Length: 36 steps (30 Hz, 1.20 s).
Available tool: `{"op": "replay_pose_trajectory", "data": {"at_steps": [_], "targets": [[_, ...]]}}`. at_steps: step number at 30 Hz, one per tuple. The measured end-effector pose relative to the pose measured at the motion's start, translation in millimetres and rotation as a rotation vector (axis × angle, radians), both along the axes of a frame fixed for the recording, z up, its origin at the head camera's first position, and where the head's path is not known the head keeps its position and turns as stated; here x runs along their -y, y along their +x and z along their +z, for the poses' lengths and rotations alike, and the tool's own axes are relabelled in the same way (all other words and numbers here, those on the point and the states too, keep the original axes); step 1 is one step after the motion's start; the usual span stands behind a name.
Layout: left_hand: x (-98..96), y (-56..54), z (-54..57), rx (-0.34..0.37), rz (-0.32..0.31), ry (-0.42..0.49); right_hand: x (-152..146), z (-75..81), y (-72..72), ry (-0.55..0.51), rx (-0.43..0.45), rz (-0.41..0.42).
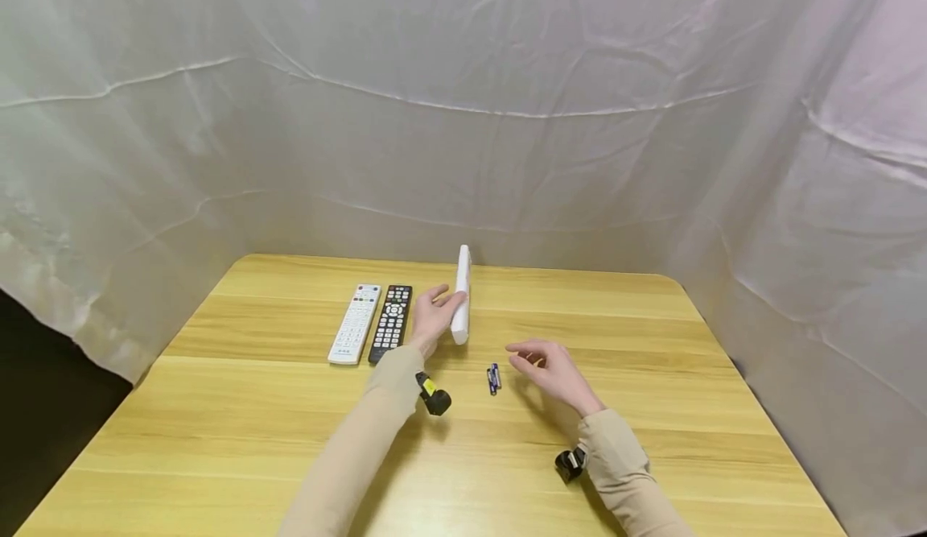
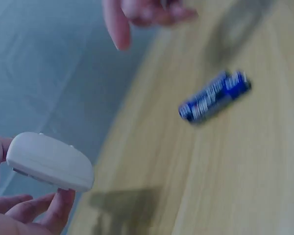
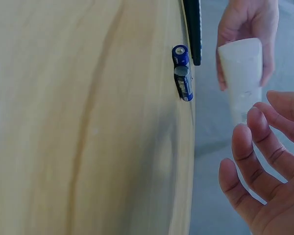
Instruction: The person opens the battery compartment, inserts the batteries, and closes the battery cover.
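My left hand (image 1: 432, 317) grips a white remote control (image 1: 462, 291) between thumb and fingers, turned on its edge above the table. In the left wrist view, the rounded end of this remote (image 2: 49, 159) faces the camera. Two blue batteries (image 1: 494, 379) lie side by side on the table, slightly offset lengthwise. Just right of them hovers my right hand (image 1: 554, 372), its fingers loosely bent and holding nothing. The right wrist view shows the right hand's fingertips (image 3: 242, 137) in front of the held remote, apparently not gripping it.
Left of my left hand, a black remote control (image 1: 391, 320) and another white remote control (image 1: 355, 324) lie side by side, buttons up. The wooden table (image 1: 217, 424) is bordered by pale hanging cloth (image 1: 463, 167) at the back and sides.
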<state>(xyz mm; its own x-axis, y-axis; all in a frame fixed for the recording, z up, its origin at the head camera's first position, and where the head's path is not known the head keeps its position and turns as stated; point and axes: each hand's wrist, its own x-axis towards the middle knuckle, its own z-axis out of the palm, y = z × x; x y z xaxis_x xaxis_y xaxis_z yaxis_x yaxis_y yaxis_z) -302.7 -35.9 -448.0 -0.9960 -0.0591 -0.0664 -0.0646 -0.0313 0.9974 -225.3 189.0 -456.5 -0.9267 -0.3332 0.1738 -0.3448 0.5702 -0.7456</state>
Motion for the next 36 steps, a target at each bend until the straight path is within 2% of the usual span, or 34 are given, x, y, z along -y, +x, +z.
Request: {"op": "replay_pose_trajectory", "data": {"at_steps": [7, 13, 18, 22, 27, 36], "targets": [[10.6, 19.6, 7.5, -0.059, -0.100, 0.202, 8.0, 3.3, -1.9, -0.004, -0.002, -0.009], [23.0, 39.9, 13.0, -0.121, -0.186, 0.289, 15.1, 5.7, -2.3, -0.025, 0.004, -0.016], [34.0, 53.2, 12.3, -0.121, -0.234, 0.313, 19.7, 8.2, -2.3, -0.039, 0.004, -0.017], [40.3, 58.9, 9.6, -0.096, -0.249, 0.327, 21.5, 9.0, -1.2, -0.047, -0.011, -0.013], [43.4, 61.0, 7.0, -0.056, -0.258, 0.334, 25.8, 11.7, 2.0, -0.062, -0.035, -0.001], [45.5, 61.9, 8.9, -0.022, -0.274, 0.265, 36.9, 16.1, 8.0, -0.093, -0.154, 0.038]]}}
